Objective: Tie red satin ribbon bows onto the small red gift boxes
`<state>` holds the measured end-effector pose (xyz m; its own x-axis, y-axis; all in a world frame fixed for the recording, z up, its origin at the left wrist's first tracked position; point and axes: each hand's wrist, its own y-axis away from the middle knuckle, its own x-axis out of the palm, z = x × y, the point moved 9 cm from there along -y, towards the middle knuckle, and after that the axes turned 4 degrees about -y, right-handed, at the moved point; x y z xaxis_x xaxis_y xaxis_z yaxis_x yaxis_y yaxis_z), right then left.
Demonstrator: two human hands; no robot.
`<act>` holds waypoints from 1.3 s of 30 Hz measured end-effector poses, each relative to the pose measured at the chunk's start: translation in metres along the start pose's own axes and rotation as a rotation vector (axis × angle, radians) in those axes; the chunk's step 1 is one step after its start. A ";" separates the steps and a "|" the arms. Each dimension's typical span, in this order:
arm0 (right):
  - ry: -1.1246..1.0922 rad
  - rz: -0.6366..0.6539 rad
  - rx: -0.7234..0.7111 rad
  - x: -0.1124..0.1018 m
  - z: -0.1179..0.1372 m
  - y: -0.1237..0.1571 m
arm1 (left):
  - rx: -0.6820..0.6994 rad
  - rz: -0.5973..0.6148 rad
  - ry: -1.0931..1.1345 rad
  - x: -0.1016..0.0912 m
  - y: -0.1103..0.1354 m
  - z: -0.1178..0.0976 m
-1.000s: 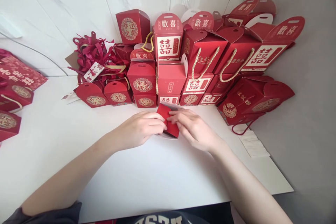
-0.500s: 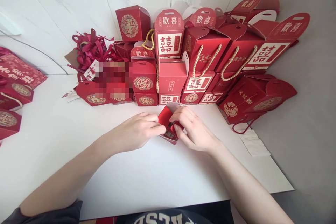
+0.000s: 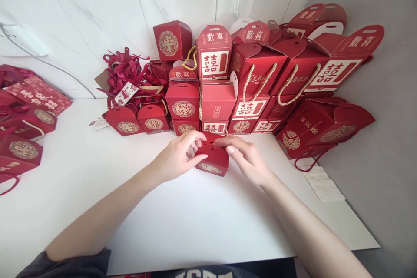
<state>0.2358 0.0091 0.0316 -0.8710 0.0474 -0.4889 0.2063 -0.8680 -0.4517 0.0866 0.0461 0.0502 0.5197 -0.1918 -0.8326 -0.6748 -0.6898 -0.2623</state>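
Observation:
A small red paper gift box [image 3: 213, 165] stands on the table in front of me, its rounded top flaps folded inward and a gold round emblem on its near side. My left hand [image 3: 180, 154] grips it from the left, thumb on the near flap and fingers curled at the far flap. From the right, my right hand [image 3: 249, 158] holds its top edge, with the index finger stretched over the far flap and the thumb at the near flap's corner. What lies inside the box is hidden.
Stacked red gift boxes [image 3: 216, 97] with rope handles line the wall. Dark red ribbons [image 3: 125, 69] are heaped left of them. More red boxes [image 3: 24, 152] stand at the far left. White paper [image 3: 325, 182] lies on the table [image 3: 195, 226] near the right edge.
The box stood open with its red inside showing and both hands in its opening. Now its flaps are folded over and its emblem side faces me. The view has shifted slightly.

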 end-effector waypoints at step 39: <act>0.179 -0.027 -0.137 0.011 0.007 -0.003 | 0.028 -0.797 0.124 -0.167 -0.026 0.055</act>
<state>0.2226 0.0089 0.0328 -0.7863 0.1675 -0.5947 0.2533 -0.7905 -0.5576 -0.0117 0.1347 0.1695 0.9035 0.2731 -0.3303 -0.0889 -0.6344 -0.7678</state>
